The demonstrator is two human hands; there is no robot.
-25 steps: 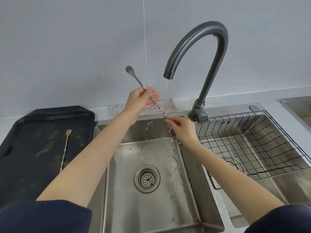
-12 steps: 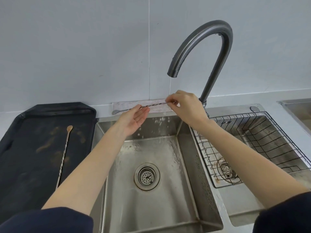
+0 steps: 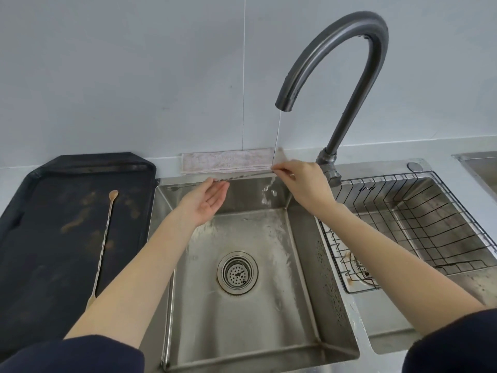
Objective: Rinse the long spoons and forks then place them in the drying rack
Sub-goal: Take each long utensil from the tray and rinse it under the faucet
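Observation:
A long silver spoon with a twisted stem (image 3: 250, 176) lies level above the back of the sink, with the thin stream of tap water falling on its right end. My right hand (image 3: 304, 181) pinches that right end. My left hand (image 3: 208, 196) is palm up under the stem, fingers spread, fingertips touching it; the spoon's bowl (image 3: 174, 187) sticks out to the left. A second long spoon, gold-coloured (image 3: 103, 244), lies on the black tray (image 3: 40, 292) at the left. The wire drying rack (image 3: 419, 227) sits in the right basin, with nothing in it.
The dark curved faucet (image 3: 349, 63) runs a thin stream into the steel sink (image 3: 242, 305), whose drain strainer (image 3: 237, 273) is at the middle. A folded pale cloth (image 3: 226, 162) lies along the wall behind the sink. Another basin edge (image 3: 478, 168) shows at far right.
The spoon went from tilted, bowl up in my left hand's grip, to level under the stream. My right hand rose to hold its right end, and my left hand opened beneath the stem.

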